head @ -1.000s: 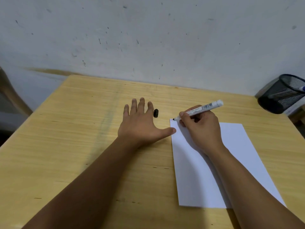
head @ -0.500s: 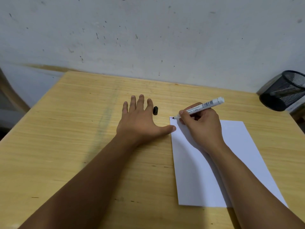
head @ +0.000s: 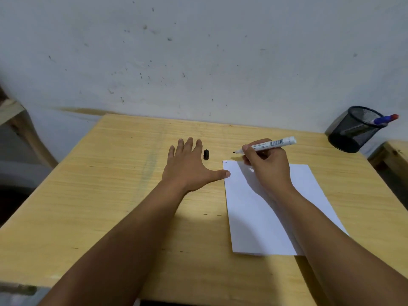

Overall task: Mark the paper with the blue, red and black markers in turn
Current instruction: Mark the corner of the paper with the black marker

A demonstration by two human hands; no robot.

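A white sheet of paper lies on the wooden table, with three small marks at its far left corner. My right hand holds the uncapped black marker, its tip lifted just beyond that corner. Its black cap lies on the table beside my left hand. That hand rests flat with fingers spread, the thumb touching the paper's left edge. The blue and red markers stick out of a black mesh cup at the far right.
A stained white wall rises just behind the table. Another wooden surface sits to the right of the mesh cup, and a wooden frame stands at the far left.
My right hand has lifted the marker tip off the paper's corner and moved it slightly away from me. My left hand has stayed flat. The view has tilted, showing the cup's markers.
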